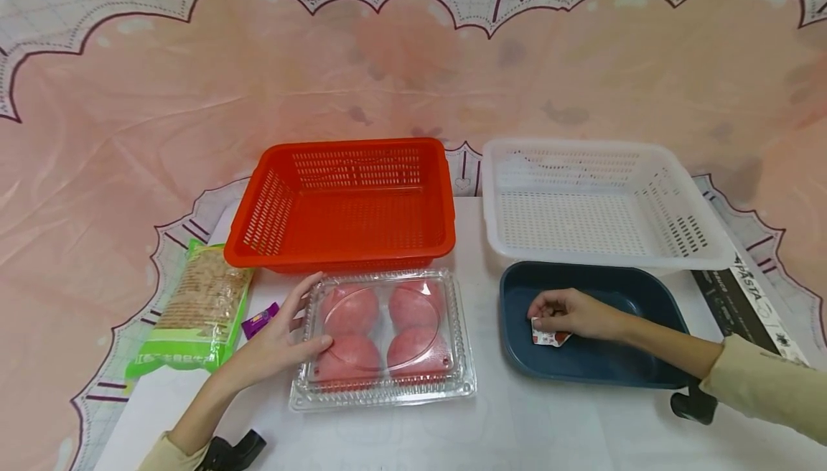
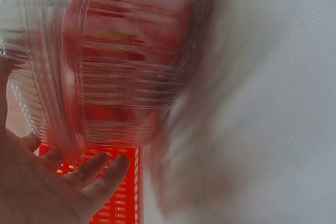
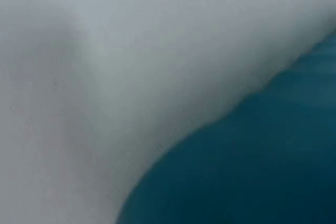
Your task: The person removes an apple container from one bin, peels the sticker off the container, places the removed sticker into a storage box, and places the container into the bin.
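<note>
My left hand (image 1: pixel 268 347) holds the left side of a clear plastic clamshell box (image 1: pixel 461 378), thumb over its lid and fingers along its side. Several round reddish-pink items (image 1: pixel 349 309) show through the lid. In the left wrist view, the fingers (image 2: pixel 107 179) reach past the box's ribbed side. Over the dark blue basin (image 1: pixel 517 356), my right hand (image 1: pixel 578 315) pinches a small white and red packet (image 1: pixel 549 337) between thumb and curled fingers. The right wrist view is blurred and shows only basin and white surface, with that hand out of sight.
Behind the box stands a red-orange basket (image 1: pixel 362 252), with a white basket (image 1: pixel 607 252) to its right. A green-edged bag of tan contents (image 1: pixel 197 306) lies at left, near a small purple packet (image 1: pixel 260 320). A black and white pasta package (image 1: pixel 743 306) lies at right.
</note>
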Demonstrator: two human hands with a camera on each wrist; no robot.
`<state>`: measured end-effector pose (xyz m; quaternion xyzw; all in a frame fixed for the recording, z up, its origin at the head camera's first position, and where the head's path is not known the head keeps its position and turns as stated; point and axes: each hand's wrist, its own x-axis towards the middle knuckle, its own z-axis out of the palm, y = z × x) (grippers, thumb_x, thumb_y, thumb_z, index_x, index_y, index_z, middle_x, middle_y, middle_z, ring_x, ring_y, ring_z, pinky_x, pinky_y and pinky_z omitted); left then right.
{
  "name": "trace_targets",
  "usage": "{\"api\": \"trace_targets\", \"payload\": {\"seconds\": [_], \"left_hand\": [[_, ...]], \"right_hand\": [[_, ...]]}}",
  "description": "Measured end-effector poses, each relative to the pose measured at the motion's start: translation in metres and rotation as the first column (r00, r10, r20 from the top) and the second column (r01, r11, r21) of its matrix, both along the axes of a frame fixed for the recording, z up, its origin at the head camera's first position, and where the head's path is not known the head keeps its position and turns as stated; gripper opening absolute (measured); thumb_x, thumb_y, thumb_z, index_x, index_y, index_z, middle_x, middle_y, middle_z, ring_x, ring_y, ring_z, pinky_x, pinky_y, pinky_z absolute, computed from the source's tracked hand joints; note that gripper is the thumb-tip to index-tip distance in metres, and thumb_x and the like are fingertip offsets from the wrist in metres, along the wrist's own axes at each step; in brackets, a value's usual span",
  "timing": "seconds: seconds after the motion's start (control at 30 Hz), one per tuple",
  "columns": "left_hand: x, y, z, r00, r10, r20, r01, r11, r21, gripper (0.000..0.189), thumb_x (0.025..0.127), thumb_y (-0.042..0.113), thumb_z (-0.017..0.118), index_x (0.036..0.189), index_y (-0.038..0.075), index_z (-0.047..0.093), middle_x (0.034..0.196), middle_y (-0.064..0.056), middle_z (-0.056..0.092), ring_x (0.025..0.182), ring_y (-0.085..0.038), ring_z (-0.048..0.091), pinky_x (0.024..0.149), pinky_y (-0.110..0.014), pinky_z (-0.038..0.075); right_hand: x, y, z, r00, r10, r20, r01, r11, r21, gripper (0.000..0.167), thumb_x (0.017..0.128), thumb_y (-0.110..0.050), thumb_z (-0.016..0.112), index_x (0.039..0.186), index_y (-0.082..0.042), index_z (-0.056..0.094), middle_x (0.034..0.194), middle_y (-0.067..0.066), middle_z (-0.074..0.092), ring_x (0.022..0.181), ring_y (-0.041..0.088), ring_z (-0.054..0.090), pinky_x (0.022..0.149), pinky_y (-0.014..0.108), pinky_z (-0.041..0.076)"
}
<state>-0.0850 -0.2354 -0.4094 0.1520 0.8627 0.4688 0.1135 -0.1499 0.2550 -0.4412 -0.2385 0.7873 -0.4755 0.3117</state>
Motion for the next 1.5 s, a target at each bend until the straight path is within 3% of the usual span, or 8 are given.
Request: {"api": "trace_targets", "payload": {"seconds": [0.2,0.33,0.5,0.7,0.93,1.13,1.37,1.5], "left_hand": [[0.0,0.0,0.001,1.0,0.005,-0.015,-0.005,1.0,-0.004,0.089,0.087,0.022,0.069,0.155,0.021,0.011,0.156,-0.019,0.021,0.137,-0.049,0.03,0.1,-0.071,0.037],[0.0,0.0,0.0,1.0,0.001,-0.022,-0.001,1.0,-0.005,0.089,0.087,0.021,0.069,0.155,0.021,0.011,0.156,-0.019,0.021,0.137,-0.049,0.03,0.101,-0.071,0.037],[0.0,0.001,0.0,1.0,-0.002,-0.029,0.002,1.0,-0.001,0.089,0.086,0.02,0.07,0.155,0.018,0.012,0.156,-0.019,0.021,0.137,-0.048,0.03,0.101,-0.071,0.036],[0.0,0.0,-0.001,1.0,0.001,-0.026,-0.001,1.0,0.0,0.089,0.087,0.02,0.069,0.155,0.017,0.012,0.156,-0.019,0.019,0.137,-0.05,0.029,0.1,-0.072,0.036],[0.001,0.0,-0.002,1.0,-0.003,-0.024,0.003,1.0,-0.001,0.089,0.087,0.021,0.069,0.155,0.019,0.011,0.156,-0.02,0.02,0.135,-0.051,0.031,0.099,-0.071,0.037],[0.001,0.0,-0.002,1.0,-0.01,-0.025,0.01,1.0,-0.001,0.089,0.087,0.021,0.069,0.155,0.022,0.011,0.156,-0.019,0.019,0.136,-0.05,0.03,0.101,-0.071,0.036],[0.001,0.0,-0.001,1.0,-0.007,-0.021,0.007,1.0,-0.001,0.089,0.087,0.021,0.069,0.155,0.024,0.011,0.155,-0.02,0.021,0.135,-0.05,0.032,0.099,-0.071,0.038],[0.001,0.001,-0.001,1.0,-0.008,-0.014,0.009,1.0,0.011,0.089,0.087,0.02,0.069,0.155,0.02,0.01,0.156,-0.02,0.02,0.135,-0.052,0.031,0.098,-0.072,0.039]], "right_hand": [[0.005,-0.002,-0.001,0.999,-0.019,-0.031,0.019,1.0,-0.006,0.02,0.095,-0.014,0.061,0.107,0.002,0.061,0.081,0.001,0.06,0.066,0.003,0.059,0.059,0.025,0.057],[0.009,-0.004,-0.003,0.992,-0.01,-0.127,0.008,1.0,-0.01,0.017,0.094,-0.013,0.062,0.105,-0.001,0.062,0.078,0.001,0.059,0.063,0.002,0.056,0.055,0.023,0.054],[0.013,-0.006,-0.005,0.955,-0.002,-0.297,0.003,1.0,0.003,0.013,0.091,-0.011,0.065,0.103,-0.005,0.064,0.084,0.001,0.059,0.071,-0.001,0.053,0.059,0.019,0.049],[0.016,-0.009,-0.003,0.908,0.004,-0.42,0.002,1.0,0.015,0.018,0.088,-0.008,0.068,0.105,-0.003,0.065,0.092,0.002,0.056,0.08,0.002,0.049,0.067,0.017,0.048],[0.02,-0.011,0.0,0.887,-0.033,-0.461,0.072,0.995,0.066,0.024,0.085,-0.011,0.073,0.107,-0.004,0.066,0.096,0.003,0.056,0.081,0.003,0.048,0.067,0.017,0.047],[0.022,-0.011,0.004,0.872,-0.125,-0.474,0.176,0.982,0.065,0.021,0.085,-0.013,0.073,0.105,-0.007,0.067,0.097,0.004,0.059,0.081,0.003,0.05,0.063,0.018,0.045],[0.023,-0.016,0.032,0.842,-0.276,-0.463,0.327,0.945,0.031,0.014,0.093,-0.013,0.063,0.105,-0.007,0.067,0.099,0.004,0.066,0.082,-0.003,0.054,0.07,0.017,0.048],[0.025,-0.028,0.048,0.848,-0.356,-0.392,0.38,0.925,-0.018,0.021,0.097,-0.019,0.058,0.111,-0.005,0.065,0.105,0.013,0.066,0.084,0.003,0.058,0.072,0.019,0.051]]}}
